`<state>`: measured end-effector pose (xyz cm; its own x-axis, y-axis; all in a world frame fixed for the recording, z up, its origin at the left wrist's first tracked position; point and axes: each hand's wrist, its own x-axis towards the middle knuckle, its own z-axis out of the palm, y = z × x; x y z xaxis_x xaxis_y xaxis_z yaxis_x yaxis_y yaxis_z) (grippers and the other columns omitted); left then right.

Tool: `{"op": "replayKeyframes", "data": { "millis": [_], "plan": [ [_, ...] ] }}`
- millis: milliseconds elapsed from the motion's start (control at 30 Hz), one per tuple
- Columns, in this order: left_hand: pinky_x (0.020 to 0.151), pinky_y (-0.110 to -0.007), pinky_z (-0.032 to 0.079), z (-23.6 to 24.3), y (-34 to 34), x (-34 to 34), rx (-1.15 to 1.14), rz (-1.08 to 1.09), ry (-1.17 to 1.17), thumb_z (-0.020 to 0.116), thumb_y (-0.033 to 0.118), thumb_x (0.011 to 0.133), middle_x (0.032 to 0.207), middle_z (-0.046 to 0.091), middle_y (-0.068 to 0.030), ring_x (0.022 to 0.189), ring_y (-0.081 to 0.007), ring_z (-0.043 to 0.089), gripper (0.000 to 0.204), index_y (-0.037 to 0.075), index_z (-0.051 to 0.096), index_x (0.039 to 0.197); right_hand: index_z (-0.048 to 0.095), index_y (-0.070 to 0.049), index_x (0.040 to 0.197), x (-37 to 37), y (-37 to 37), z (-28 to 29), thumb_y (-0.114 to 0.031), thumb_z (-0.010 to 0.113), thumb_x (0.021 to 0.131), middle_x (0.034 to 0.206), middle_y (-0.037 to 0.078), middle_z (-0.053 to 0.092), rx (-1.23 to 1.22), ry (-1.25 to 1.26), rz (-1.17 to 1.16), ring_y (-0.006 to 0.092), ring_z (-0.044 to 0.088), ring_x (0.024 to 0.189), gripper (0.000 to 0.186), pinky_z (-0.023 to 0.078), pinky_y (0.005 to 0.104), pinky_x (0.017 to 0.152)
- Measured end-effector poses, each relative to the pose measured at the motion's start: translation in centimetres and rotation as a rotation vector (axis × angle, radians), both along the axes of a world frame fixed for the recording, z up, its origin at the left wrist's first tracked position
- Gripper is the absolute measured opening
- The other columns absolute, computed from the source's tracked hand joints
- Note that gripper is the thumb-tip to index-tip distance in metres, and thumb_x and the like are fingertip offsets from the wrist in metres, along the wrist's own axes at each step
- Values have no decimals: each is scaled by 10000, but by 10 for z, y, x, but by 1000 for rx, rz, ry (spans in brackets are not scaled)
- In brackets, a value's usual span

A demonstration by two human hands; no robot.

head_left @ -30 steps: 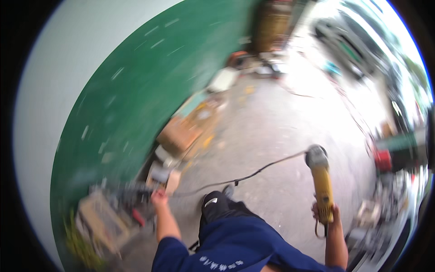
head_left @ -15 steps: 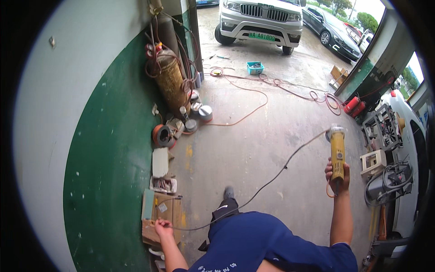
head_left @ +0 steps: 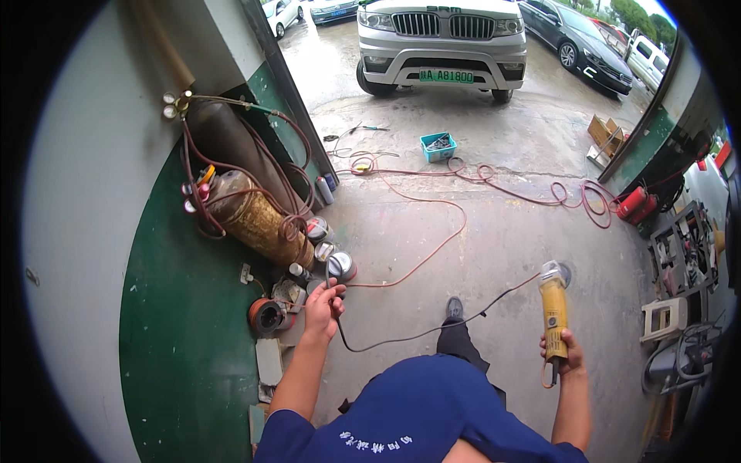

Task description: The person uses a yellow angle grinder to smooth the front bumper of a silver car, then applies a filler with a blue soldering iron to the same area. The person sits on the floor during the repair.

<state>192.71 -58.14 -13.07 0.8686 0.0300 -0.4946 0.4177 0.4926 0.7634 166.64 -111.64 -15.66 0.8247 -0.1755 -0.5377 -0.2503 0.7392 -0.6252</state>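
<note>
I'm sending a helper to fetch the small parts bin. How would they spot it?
Start at the silver car parked at the doorway. On the wet concrete just in front of its bumper sits a small blue bin, beside the looping orange hose. It is the only blue box there.

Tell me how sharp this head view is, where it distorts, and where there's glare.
Head view: sharp at centre, with the right hand gripping the yellow angle grinder and the left hand on the black cable crisp; fisheye bends the green-and-white wall toward the rim; daylight glares off the wet concrete near the silver car; corners are black.
</note>
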Motion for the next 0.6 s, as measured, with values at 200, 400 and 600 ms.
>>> {"op": "replayKeyframes", "data": {
  "millis": [200, 400, 600],
  "plan": [
    [423, -229, 305, 22, -127, 169, 88, -33, 13, 471, 4, 928, 991, 642, -143, 501, -70, 406, 509, 23, 363, 1425, 498, 71, 1234, 239, -50, 35, -299, 694, 806, 1010, 218, 648, 106, -10, 293, 303, 677, 833, 599, 604, 417, 702],
    [431, -224, 315, 17, -210, 329, 4, -60, -38, 487, 18, 944, 1034, 638, -98, 508, -60, 409, 298, 44, 528, 1238, 474, 33, 1270, 498, -51, 88, -374, 738, 784, 1038, 174, 627, 43, -136, 555, 228, 651, 874, 686, 591, 359, 724],
    [620, -237, 475, -4, -274, 520, -209, -356, -2, 554, 205, 1010, 1119, 610, -73, 770, -104, 596, 322, 11, 554, 1267, 497, 30, 1257, 759, -32, 87, -357, 732, 773, 1030, 165, 642, -63, -203, 692, 223, 666, 858, 662, 593, 351, 712]
  ]
}}
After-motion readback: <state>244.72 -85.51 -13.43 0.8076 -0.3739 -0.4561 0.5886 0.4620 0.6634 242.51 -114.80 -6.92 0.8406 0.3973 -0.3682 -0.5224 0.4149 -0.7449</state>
